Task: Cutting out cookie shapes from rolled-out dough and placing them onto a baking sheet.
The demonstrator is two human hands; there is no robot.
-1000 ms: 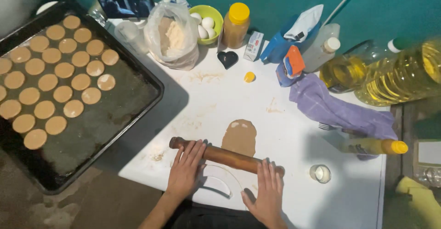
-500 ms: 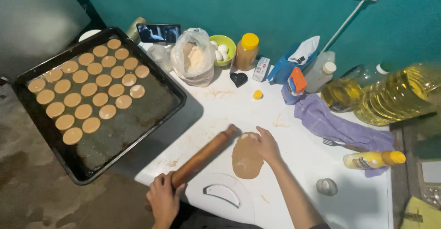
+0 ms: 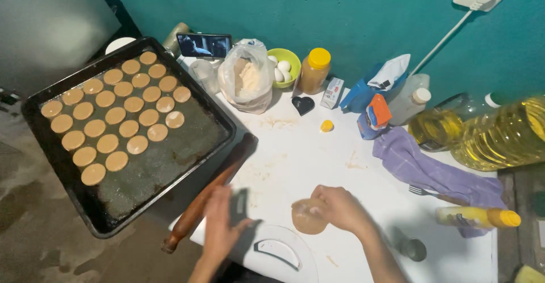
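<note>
Right hand (image 3: 340, 208) fingers (image 3: 317, 195) curl around dough (image 3: 307, 217).

twenty-one dough rounds (image 3: 116, 115), three eggs (image 3: 280, 67)

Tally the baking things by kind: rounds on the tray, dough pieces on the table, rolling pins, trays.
Rounds: 29
Dough piece: 1
Rolling pin: 1
Tray: 1
Total: 32
</note>
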